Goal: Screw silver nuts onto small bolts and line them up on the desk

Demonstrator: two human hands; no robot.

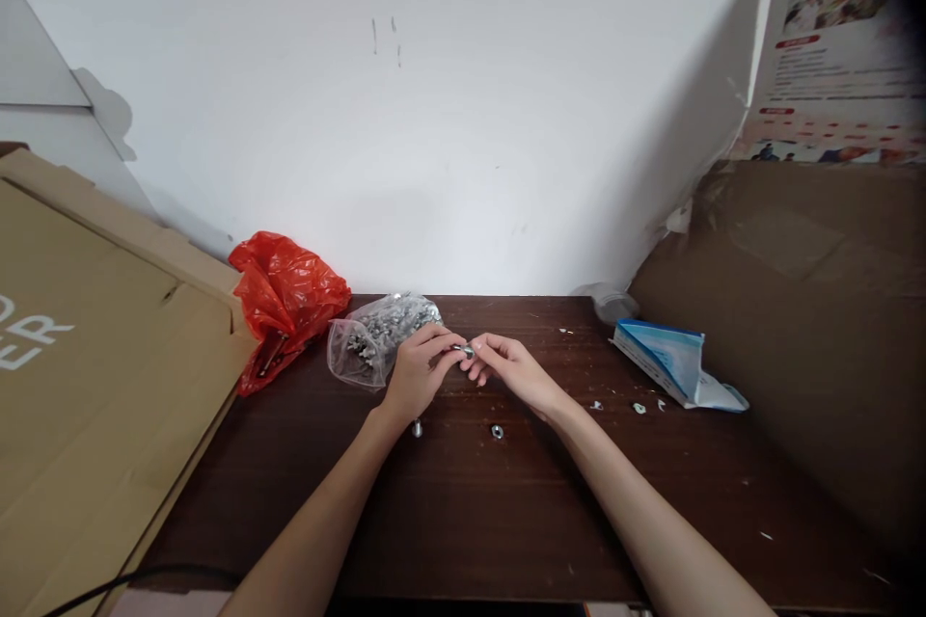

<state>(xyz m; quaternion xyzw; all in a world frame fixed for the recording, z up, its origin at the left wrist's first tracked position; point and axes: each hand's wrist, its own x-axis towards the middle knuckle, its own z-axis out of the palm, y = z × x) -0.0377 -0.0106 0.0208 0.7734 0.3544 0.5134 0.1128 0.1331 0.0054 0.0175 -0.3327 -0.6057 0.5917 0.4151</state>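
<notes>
My left hand (pixel 418 368) and my right hand (pixel 512 368) meet above the middle of the table. Between their fingertips is a small shiny metal part (pixel 467 350), mostly covered, so its exact kind is hidden. Both hands are closed in a pinch on it. Close to my left wrist, a small rounded metal piece (pixel 418 428) rests on the table. Below my right hand lies a metal nut (pixel 497 431) with its hole facing up. Just behind my left hand, a clear plastic bag (pixel 372 333) holds many small silvery metal parts.
A red plastic bag (pixel 293 294) sits at the back left beside a large cardboard box (pixel 94 357). On the right are a blue and white packet (pixel 662 357) and another big carton (pixel 810 308). White scraps (pixel 640 409) dot the dark wooden table (pixel 463 521). A white wall stands behind.
</notes>
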